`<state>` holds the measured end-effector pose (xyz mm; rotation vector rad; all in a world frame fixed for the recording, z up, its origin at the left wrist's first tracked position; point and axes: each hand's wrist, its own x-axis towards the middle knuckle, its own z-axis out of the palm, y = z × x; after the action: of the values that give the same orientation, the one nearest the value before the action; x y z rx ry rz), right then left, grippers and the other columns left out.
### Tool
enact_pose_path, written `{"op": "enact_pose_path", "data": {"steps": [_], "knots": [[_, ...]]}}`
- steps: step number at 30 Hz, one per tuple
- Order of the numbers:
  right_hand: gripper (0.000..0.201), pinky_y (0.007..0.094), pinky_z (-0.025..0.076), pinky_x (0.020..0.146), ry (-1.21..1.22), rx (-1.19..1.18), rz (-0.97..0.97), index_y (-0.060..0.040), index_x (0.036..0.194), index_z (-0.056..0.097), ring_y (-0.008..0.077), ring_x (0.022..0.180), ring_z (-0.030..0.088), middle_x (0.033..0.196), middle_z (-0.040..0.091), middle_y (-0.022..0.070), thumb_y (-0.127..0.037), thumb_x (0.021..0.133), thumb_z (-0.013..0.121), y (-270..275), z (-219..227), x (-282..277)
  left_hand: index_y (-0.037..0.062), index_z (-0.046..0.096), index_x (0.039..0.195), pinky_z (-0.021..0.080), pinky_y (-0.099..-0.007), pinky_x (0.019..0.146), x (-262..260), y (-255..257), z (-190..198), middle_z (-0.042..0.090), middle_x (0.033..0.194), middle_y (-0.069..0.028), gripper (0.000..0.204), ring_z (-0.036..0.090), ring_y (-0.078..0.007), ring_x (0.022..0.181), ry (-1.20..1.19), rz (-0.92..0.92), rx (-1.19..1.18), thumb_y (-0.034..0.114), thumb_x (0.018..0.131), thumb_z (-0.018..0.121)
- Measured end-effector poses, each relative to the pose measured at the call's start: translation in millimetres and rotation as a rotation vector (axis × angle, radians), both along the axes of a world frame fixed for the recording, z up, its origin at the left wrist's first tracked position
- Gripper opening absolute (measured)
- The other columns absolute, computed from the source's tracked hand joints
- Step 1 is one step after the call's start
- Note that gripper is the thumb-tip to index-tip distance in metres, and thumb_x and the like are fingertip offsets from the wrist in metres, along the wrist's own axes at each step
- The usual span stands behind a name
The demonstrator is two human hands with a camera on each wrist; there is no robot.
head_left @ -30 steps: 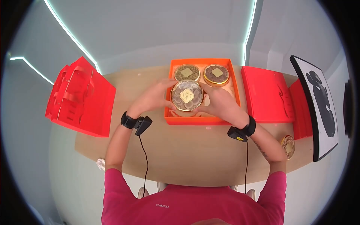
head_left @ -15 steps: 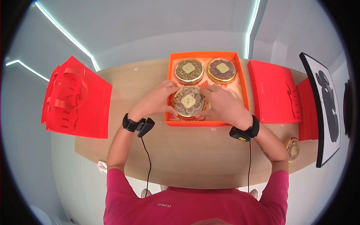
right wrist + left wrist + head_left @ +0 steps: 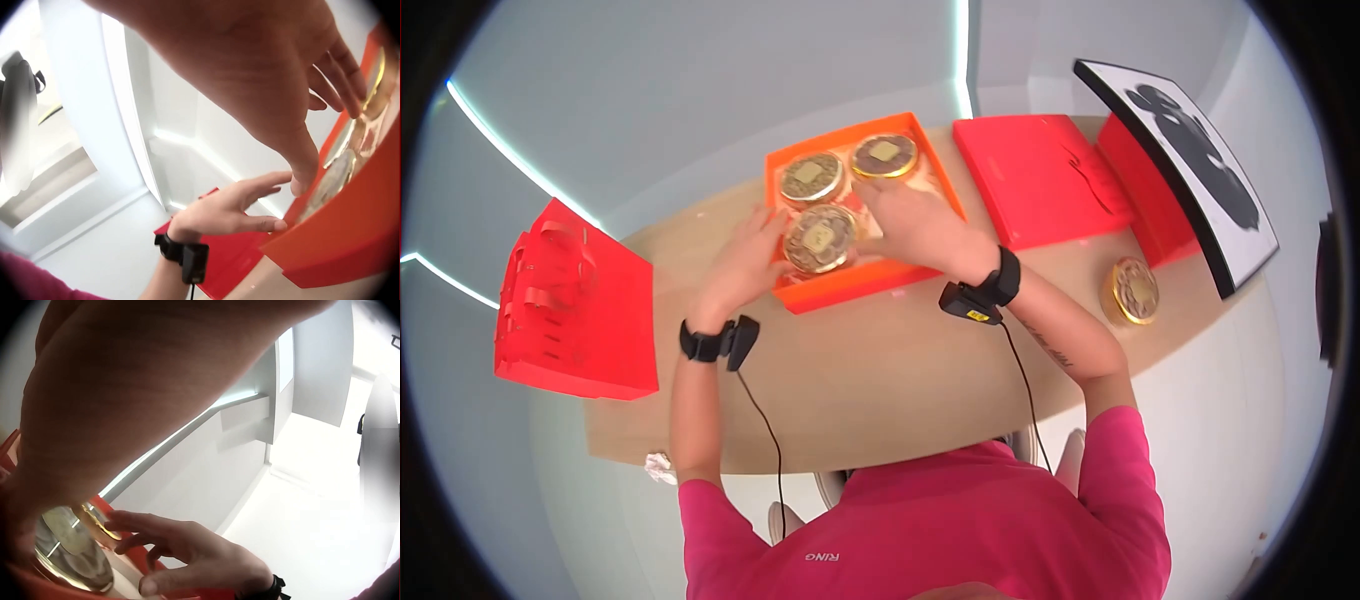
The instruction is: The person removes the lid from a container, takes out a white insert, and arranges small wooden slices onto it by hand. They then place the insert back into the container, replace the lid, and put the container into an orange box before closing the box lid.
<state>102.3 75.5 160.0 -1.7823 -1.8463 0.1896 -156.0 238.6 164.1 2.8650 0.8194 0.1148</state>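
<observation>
The round tin (image 3: 819, 239) lies flat, lid up, in the near left corner of the orange box (image 3: 852, 288), upper centre of the frame. The left hand (image 3: 745, 262) and right hand (image 3: 915, 226) flank it with relaxed, straight fingers, clamped on nothing.

You see a round gold-rimmed tin (image 3: 819, 240) with a clear lid and square gold label, lying flat in the near-left compartment of the orange box (image 3: 855, 285).

Tight inside the box
Three tins (image 3: 819, 239) crowd the box (image 3: 840, 288); bare table (image 3: 880, 370) near side is free, red lid (image 3: 1030, 180) blocks right.
</observation>
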Motion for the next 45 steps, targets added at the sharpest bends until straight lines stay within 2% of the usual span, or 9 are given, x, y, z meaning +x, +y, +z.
{"op": "enact_pose_path", "data": {"steps": [4,9,10,11,14,18,25,35,45], "knots": [[0.079,0.0517,0.057,0.110,-0.001,-0.010,-0.169,0.0039,0.154,0.062,0.0470,0.133,0.068,0.138,0.074,0.0287,-0.048,0.100,0.085,-85,30,16,0.0067,0.051,0.169,0.039,-0.0509,0.136,-12,-62,-11,0.046,0.178,-0.0222,0.070,0.036,-0.0428,0.169,-0.221,-0.096,-0.058,0.020,0.106,0.078],[0.057,0.0521,0.059,0.102,-0.225,0.174,-0.384,0.0010,0.136,0.075,0.0435,0.123,0.073,0.131,0.078,0.0248,-0.042,0.100,0.085,-235,-4,105,0.0053,0.051,0.169,0.042,-0.0497,0.132,-41,-111,-18,0.047,0.177,-0.0225,0.068,0.042,-0.0426,0.166,-0.318,-0.204,0.135,0.019,0.108,0.076],[0.062,0.0519,0.059,0.100,-0.178,-0.047,-0.517,0.0018,0.139,0.074,0.0420,0.119,0.075,0.125,0.079,0.0256,-0.038,0.093,0.089,-261,11,119,0.0045,0.052,0.167,0.045,-0.0495,0.130,-42,-120,-3,0.051,0.174,-0.0210,0.066,0.049,-0.0424,0.161,-0.354,-0.247,0.189,0.020,0.108,0.076],[0.064,0.0518,0.059,0.098,-0.136,-0.001,-0.583,0.0048,0.139,0.074,0.0408,0.116,0.077,0.115,0.079,0.0285,-0.033,0.089,0.090,-288,1,138,0.0031,0.053,0.165,0.045,-0.0499,0.129,-34,-123,18,0.052,0.172,-0.0216,0.065,0.051,-0.0427,0.158,-0.413,-0.247,0.149,0.020,0.107,0.076],[0.099,0.0489,0.058,0.108,-0.115,-0.147,-0.747,0.0054,0.161,0.054,0.0427,0.133,0.071,0.139,0.072,0.0324,-0.035,0.082,0.096,-344,-20,164,0.0004,0.056,0.159,0.048,-0.0498,0.126,-24,-144,23,0.060,0.162,-0.0201,0.059,0.058,-0.0407,0.150,-0.535,-0.247,-0.054,0.023,0.108,0.075],[0.133,0.0464,0.052,0.121,0.104,-0.159,-0.690,0.0031,0.176,0.034,0.0412,0.151,0.061,0.165,0.059,0.0293,-0.039,0.072,0.104,-356,-51,179,0.0003,0.052,0.163,0.048,-0.0477,0.127,-12,-175,-14,0.062,0.160,-0.0215,0.064,0.058,-0.0373,0.153,-0.407,-0.330,-0.361,0.027,0.109,0.075],[0.124,0.0475,0.052,0.122,0.130,-0.071,-0.663,-0.0047,0.174,0.042,0.0404,0.150,0.062,0.161,0.062,0.0276,-0.039,0.072,0.104,-338,-76,182,0.0011,0.038,0.174,0.047,-0.0484,0.128,-9,-202,-40,0.059,0.164,-0.0260,0.079,0.058,-0.0366,0.155,-0.354,-0.435,-0.556,0.030,0.110,0.075],[0.123,0.0452,0.056,0.116,-0.035,-0.279,-0.457,-0.0035,0.171,0.048,0.0441,0.138,0.069,0.155,0.062,0.0293,-0.056,0.071,0.097,-235,-46,47,-0.0013,0.034,0.175,0.043,-0.0479,0.131,-21,-203,-69,0.057,0.165,-0.0305,0.085,0.055,-0.0418,0.157,-0.345,-0.347,-0.557,0.032,0.109,0.076],[0.126,0.0421,0.058,0.114,0.049,-0.315,-0.634,-0.0025,0.171,0.048,0.0408,0.137,0.071,0.156,0.062,0.0292,-0.049,0.067,0.102,-272,-41,90,-0.0060,0.036,0.172,0.045,-0.0493,0.130,-12,-207,-69,0.054,0.166,-0.0326,0.085,0.054,-0.0442,0.157,-0.338,-0.428,-0.546,0.031,0.107,0.077]]}}
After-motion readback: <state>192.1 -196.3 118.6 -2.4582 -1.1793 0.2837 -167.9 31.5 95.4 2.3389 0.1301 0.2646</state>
